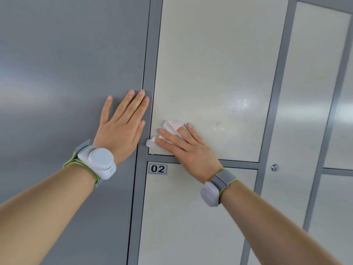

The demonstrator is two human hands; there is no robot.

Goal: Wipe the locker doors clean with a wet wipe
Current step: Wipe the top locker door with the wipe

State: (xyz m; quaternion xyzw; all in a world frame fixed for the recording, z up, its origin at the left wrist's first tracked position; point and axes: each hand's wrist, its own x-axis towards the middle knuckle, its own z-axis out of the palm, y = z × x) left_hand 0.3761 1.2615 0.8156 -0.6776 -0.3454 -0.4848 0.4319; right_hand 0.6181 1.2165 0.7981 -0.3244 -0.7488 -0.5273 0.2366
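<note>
Your left grip (122, 129) lies flat and open on the grey panel (66, 73), likely bracing, while your right grip (185, 148), fingers straight, presses the wet wipe (172, 125) into the locker door (219, 64) corner.

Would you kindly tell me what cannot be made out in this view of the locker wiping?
Head view only:
1. Crumpled white wet wipe: largely covered by the flat fingers of the right hand.
2. Cream upper locker door: its top is cut off by the frame edge.
3. Small round silver lock: too small to show a keyhole.
</note>
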